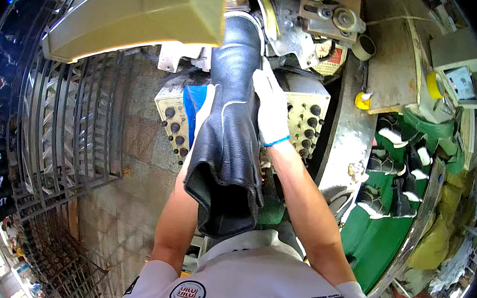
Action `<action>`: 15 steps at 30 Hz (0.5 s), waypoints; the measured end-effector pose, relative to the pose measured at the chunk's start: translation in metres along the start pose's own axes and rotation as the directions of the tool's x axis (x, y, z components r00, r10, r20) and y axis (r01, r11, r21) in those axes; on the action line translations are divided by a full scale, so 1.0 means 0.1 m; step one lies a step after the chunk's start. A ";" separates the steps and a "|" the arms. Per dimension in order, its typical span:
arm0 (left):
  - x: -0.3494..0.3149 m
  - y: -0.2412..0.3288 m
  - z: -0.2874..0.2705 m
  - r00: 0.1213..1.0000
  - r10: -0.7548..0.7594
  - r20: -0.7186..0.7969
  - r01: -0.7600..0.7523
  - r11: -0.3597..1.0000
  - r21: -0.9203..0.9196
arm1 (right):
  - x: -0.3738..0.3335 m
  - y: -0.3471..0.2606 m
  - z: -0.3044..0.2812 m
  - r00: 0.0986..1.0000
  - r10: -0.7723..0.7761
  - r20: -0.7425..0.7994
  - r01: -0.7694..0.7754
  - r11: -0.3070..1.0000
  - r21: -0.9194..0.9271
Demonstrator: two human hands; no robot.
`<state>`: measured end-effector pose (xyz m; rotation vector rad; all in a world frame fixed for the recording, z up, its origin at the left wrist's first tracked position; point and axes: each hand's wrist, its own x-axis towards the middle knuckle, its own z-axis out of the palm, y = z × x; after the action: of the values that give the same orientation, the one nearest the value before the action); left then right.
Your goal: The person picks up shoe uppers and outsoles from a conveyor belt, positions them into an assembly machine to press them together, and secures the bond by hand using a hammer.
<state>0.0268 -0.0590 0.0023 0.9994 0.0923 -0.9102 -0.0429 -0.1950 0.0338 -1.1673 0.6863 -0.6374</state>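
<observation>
In front of my chest, at a machine, a black leather boot [236,114] lies lengthwise between my two hands, its wide, dark opening toward me and its rounded, white-edged far end in among the metal machine parts [287,41]. My right hand [271,103], in a white glove with a blue cuff, holds the boot's right side, fingers nearly straight and pointing away from me. My left hand [205,113] supports the opposite side; only a white strip of it shows, and I cannot tell how its fingers are bent, because the boot hides them. Just beside that strip is a blue patch [193,100] I cannot identify. A pale stitched line curves across the leather between my hands.

Beyond each hand stands a cream control box, the left one [168,107] and the right one [300,101], both with dark knobs. A large beige hood [142,14] hangs at upper left, its lower edge lit. Farther left, a metal rack [72,126] stands on a tiled floor [142,139]. To my right, black shoes [372,201] with white soles sit on a long green surface [366,235]. Above them is a roll of yellow tape [434,85].
</observation>
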 end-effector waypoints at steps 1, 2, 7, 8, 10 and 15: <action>-0.01 0.00 0.01 0.999 -0.030 0.022 0.030 0.999 -0.021 | 0.03 0.01 -0.03 0.999 -0.042 0.003 0.043 0.999 -0.004; -0.02 0.01 0.02 0.998 -0.057 0.034 0.059 0.997 -0.047 | 0.02 -0.02 -0.03 0.999 -0.040 -0.003 0.040 0.999 -0.022; -0.05 -0.03 0.04 0.982 -0.173 0.082 0.184 0.969 -0.165 | -0.06 -0.09 0.02 0.994 -0.083 -0.073 0.071 0.985 -0.157; -0.03 -0.06 0.04 0.977 -0.190 0.092 0.204 0.963 -0.179 | -0.08 -0.11 0.01 0.992 -0.082 -0.094 0.064 0.982 -0.177; 0.00 -0.09 0.04 0.973 -0.205 0.107 0.222 0.956 -0.193 | -0.07 -0.05 -0.01 0.989 -0.087 -0.119 0.061 0.976 -0.208; -0.07 -0.09 -0.05 0.943 -0.295 0.154 0.326 0.912 -0.250 | -0.10 0.03 0.02 0.974 -0.119 -0.194 0.060 0.956 -0.289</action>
<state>0.0179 -0.0529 -0.0035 0.6832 0.2805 -1.2088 -0.0472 -0.1853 0.0330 -1.4132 0.9299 -0.7651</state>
